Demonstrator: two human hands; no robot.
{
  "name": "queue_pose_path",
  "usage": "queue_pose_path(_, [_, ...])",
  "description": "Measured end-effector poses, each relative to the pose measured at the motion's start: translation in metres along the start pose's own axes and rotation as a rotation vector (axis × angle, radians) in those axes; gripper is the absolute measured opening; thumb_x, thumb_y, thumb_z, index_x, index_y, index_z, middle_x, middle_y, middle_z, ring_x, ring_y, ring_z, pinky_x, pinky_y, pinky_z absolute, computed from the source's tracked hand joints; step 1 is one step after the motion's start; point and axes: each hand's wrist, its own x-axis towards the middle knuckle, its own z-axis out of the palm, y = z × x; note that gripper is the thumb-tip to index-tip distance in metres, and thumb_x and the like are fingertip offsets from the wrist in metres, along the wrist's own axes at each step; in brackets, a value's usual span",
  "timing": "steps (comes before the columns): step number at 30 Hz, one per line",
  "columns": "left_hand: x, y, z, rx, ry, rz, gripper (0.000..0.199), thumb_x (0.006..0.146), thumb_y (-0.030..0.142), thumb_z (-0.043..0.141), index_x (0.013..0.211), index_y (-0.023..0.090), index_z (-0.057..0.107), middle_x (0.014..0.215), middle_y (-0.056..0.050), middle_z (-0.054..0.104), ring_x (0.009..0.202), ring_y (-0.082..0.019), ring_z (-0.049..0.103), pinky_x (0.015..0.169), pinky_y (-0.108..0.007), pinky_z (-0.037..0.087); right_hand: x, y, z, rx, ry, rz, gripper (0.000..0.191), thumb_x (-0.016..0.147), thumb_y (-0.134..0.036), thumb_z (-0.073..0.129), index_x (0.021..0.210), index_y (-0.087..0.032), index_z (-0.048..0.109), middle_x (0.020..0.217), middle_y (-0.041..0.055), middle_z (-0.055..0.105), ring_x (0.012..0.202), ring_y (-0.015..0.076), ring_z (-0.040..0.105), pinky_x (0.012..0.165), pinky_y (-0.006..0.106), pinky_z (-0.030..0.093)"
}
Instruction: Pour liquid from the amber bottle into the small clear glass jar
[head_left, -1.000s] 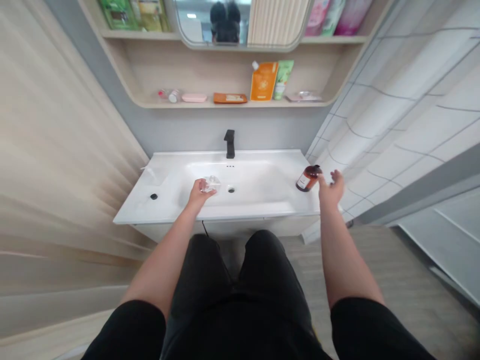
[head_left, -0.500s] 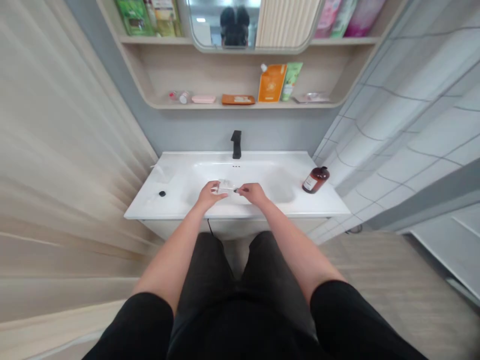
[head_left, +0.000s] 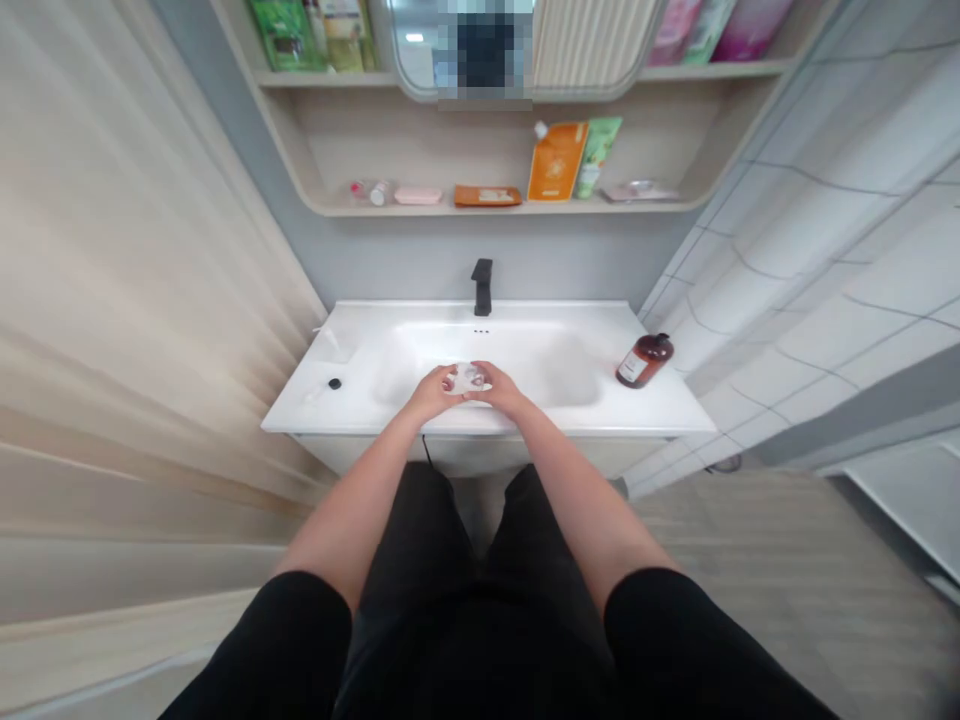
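Over the front of the white sink point(head_left: 525, 345), both my hands are around a small clear, see-through container point(head_left: 468, 377); its exact kind is hard to make out. My left hand point(head_left: 434, 395) grips its left side, thumb at the near edge and fingers curled behind. My right hand point(head_left: 501, 388) closes on the right side in the same way. The thumbs nearly meet in front. Whether a small dark piece is still in the right fingers cannot be seen.
A black faucet point(head_left: 483, 287) stands behind the basin. A brown bottle point(head_left: 644, 360) lies tilted-looking at the right. On the left counter are a small round black piece point(head_left: 335, 384) and a faint clear item point(head_left: 330, 345). Above hangs a shelf point(head_left: 420, 209) with toiletries.
My right hand has moved from pinching a small dark piece beside the clear container to gripping the container's right side. My left hand keeps its hold. The view has shifted slightly.
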Motion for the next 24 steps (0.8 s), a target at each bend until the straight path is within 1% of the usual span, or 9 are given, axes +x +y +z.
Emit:
queue_pose_path(3, [-0.01, 0.016, -0.024, -0.006, -0.003, 0.051, 0.076, 0.06, 0.02, 0.097, 0.132, 0.027, 0.076, 0.142, -0.013, 0.066, 0.113, -0.029, 0.07, 0.1, -0.048, 0.06, 0.001, 0.005, 0.0, -0.048, 0.072, 0.013, 0.074, 0.06, -0.045, 0.098, 0.125, -0.025, 0.067, 0.124, 0.0074, 0.076, 0.104, 0.0269, 0.072, 0.102, 0.048, 0.061])
queue_pose_path(5, [-0.023, 0.025, -0.064, 0.117, 0.126, 0.087, 0.056, 0.069, 0.023, 0.091, 0.124, 0.027, 0.079, 0.141, -0.013, 0.068, 0.127, -0.033, 0.067, 0.107, -0.05, 0.057, 0.001, 0.008, 0.0, -0.11, 0.125, 0.036, 0.072, 0.06, -0.044, 0.098, 0.122, -0.026, 0.066, 0.124, 0.0059, 0.075, 0.104, 0.0273, 0.072, 0.102, 0.048, 0.061])
queue_pose_path(6, [-0.032, 0.028, -0.09, 0.194, 0.26, 0.062, 0.042, 0.078, 0.027, 0.085, 0.119, 0.025, 0.079, 0.134, -0.012, 0.072, 0.127, -0.033, 0.067, 0.108, -0.05, 0.056, 0.001, 0.009, 0.0, -0.147, 0.148, 0.041, 0.072, 0.059, -0.042, 0.098, 0.122, -0.026, 0.065, 0.124, 0.0055, 0.075, 0.104, 0.0278, 0.072, 0.103, 0.049, 0.06])
queue_pose_path(9, [-0.061, 0.028, -0.172, 0.469, 0.683, -0.17, 0.029, 0.091, 0.033, 0.07, 0.117, 0.022, 0.075, 0.119, -0.012, 0.076, 0.115, -0.032, 0.072, 0.111, -0.053, 0.054, 0.003, 0.011, 0.001, -0.225, 0.226, 0.041, 0.071, 0.06, -0.039, 0.096, 0.122, -0.025, 0.064, 0.127, 0.0068, 0.073, 0.109, 0.0295, 0.071, 0.109, 0.049, 0.058])
queue_pose_path(11, [-0.08, 0.024, -0.216, 0.651, 0.735, -0.347, 0.031, 0.088, 0.035, 0.072, 0.116, 0.02, 0.073, 0.118, -0.014, 0.077, 0.118, -0.036, 0.071, 0.114, -0.055, 0.051, 0.006, 0.012, 0.001, -0.218, 0.307, 0.059, 0.072, 0.062, -0.041, 0.094, 0.124, -0.024, 0.062, 0.13, 0.0082, 0.072, 0.111, 0.03, 0.07, 0.109, 0.049, 0.058])
queue_pose_path(13, [-0.093, 0.018, -0.243, 0.768, 0.672, -0.465, 0.036, 0.084, 0.037, 0.076, 0.115, 0.019, 0.071, 0.119, -0.017, 0.077, 0.123, -0.041, 0.07, 0.115, -0.057, 0.051, 0.008, 0.014, -0.002, -0.177, 0.415, 0.087, 0.075, 0.064, -0.045, 0.092, 0.128, -0.024, 0.059, 0.132, 0.0097, 0.071, 0.111, 0.0299, 0.07, 0.107, 0.047, 0.058])
queue_pose_path(18, [-0.1, 0.003, -0.253, 0.817, 0.553, -0.581, 0.035, 0.079, 0.039, 0.078, 0.107, 0.019, 0.07, 0.114, -0.02, 0.078, 0.121, -0.044, 0.072, 0.11, -0.056, 0.053, 0.01, 0.021, -0.015, -0.065, 0.702, 0.097, 0.078, 0.073, -0.058, 0.083, 0.137, -0.025, 0.052, 0.138, 0.0137, 0.067, 0.121, 0.0298, 0.067, 0.11, 0.046, 0.056])
queue_pose_path(22, [-0.104, -0.006, -0.254, 0.816, 0.56, -0.55, 0.025, 0.08, 0.035, 0.077, 0.098, 0.02, 0.069, 0.108, -0.017, 0.079, 0.121, -0.045, 0.072, 0.113, -0.058, 0.052, 0.01, 0.023, -0.018, -0.031, 0.728, 0.123, 0.08, 0.07, -0.057, 0.085, 0.136, -0.025, 0.051, 0.139, 0.0146, 0.066, 0.126, 0.0312, 0.065, 0.114, 0.049, 0.053])
queue_pose_path(24, [-0.108, -0.005, -0.256, 0.785, 0.625, -0.56, 0.022, 0.082, 0.036, 0.075, 0.095, 0.021, 0.068, 0.104, -0.016, 0.079, 0.119, -0.045, 0.073, 0.112, -0.059, 0.053, 0.011, 0.022, -0.017, -0.059, 0.694, 0.148, 0.08, 0.067, -0.054, 0.087, 0.133, -0.024, 0.054, 0.134, 0.0131, 0.068, 0.122, 0.0308, 0.067, 0.112, 0.049, 0.055])
